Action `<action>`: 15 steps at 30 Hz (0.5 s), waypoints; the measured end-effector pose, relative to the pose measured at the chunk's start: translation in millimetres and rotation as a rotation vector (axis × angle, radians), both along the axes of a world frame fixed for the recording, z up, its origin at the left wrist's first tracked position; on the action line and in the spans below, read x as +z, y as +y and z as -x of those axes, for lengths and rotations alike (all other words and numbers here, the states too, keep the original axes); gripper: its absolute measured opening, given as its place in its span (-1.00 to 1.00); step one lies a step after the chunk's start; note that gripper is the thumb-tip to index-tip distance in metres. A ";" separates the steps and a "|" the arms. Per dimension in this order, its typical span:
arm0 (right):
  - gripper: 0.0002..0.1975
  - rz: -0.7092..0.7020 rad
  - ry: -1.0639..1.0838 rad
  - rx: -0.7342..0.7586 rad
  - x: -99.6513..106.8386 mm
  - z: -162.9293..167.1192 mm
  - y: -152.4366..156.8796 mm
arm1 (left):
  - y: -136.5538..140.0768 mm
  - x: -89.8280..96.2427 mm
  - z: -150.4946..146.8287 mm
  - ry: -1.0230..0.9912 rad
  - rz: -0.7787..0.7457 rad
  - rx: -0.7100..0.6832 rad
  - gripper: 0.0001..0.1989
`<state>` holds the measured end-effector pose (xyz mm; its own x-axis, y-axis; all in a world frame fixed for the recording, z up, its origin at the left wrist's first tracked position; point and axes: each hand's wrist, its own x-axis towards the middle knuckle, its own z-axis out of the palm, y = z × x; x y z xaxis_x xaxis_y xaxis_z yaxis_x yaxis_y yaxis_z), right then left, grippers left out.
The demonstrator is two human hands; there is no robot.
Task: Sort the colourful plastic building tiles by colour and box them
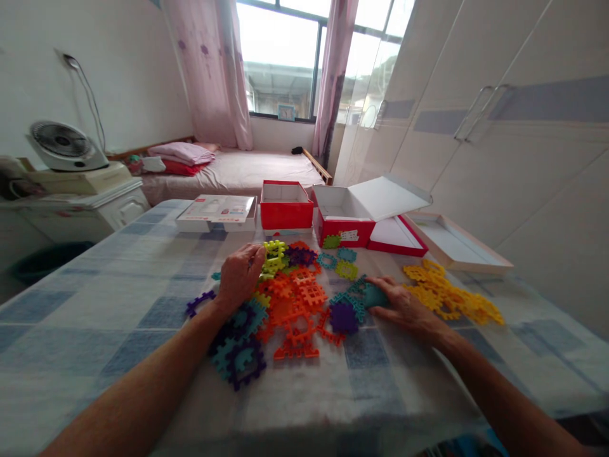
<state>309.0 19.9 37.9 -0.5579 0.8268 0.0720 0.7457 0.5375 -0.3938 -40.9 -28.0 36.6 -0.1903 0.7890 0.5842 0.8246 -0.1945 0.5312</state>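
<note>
My left hand is closed at the left edge of the pile, its fingers pinching a lime-green interlocking plastic piece. To the right, my right hand has its thumb and fingers around a teal interlocking piece at the pile's right side. Between the hands lie many orange pieces. A dark purple square piece sits close to the right fingertips. Below my left wrist are purple frame pieces mixed with teal ones. My left palm hides part of the heap.
Yellow pieces form a separate group on the right. Along the back stand a white box, a red box, a red box with its lid raised and a shallow tray. A checked cloth covers the table.
</note>
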 end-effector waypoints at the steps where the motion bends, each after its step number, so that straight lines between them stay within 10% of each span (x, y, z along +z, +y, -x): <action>1: -0.43 -0.038 0.009 -0.021 -4.0 1.6 5.5 | 0.2 -0.2 0.5 0.000 0.001 -0.003 -0.63; 9: -0.48 -0.333 -0.075 -0.145 -11.7 16.2 22.6 | 2.9 -1.1 4.8 -0.001 -0.016 0.021 -0.64; 15: -0.58 -0.259 -0.249 -0.237 7.5 49.6 34.6 | 2.9 0.6 6.0 -0.052 -0.054 0.052 -0.65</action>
